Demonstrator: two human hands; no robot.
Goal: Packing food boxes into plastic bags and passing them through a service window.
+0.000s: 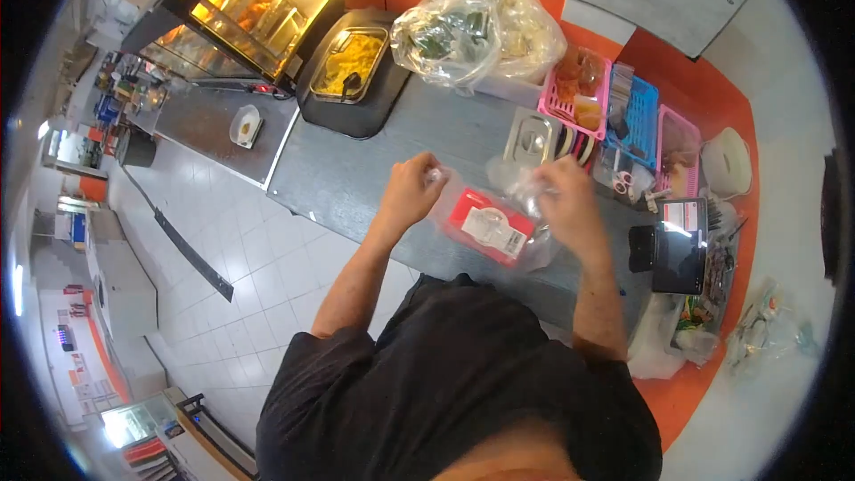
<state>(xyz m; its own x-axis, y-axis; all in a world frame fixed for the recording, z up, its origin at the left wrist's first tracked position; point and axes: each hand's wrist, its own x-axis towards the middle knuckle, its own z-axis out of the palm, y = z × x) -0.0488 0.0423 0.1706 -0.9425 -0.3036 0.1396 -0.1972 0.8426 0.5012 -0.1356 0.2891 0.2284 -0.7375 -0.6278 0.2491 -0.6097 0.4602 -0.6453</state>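
Observation:
A red box with a white printed label (pixel 493 227) lies in a clear plastic bag (pixel 442 212) on the grey counter before me. My left hand (pixel 414 188), at the left of the box, pinches one side of the bag between thumb and fingers. At the upper right of the box, my right hand (pixel 568 204) is blurred, with its fingers at the other side of the bag. Crumpled clear film shows between the two hands, by that right hand. Neither hand touches the box itself.
Behind the bag stands a lidded steel container (pixel 532 136). Pink (pixel 544 105) and blue (pixel 631 121) baskets line the wall. A tablet (pixel 680 247) stands at right. Further left are a tray of yellow food (pixel 350 65) and a lit display warmer (pixel 244 10).

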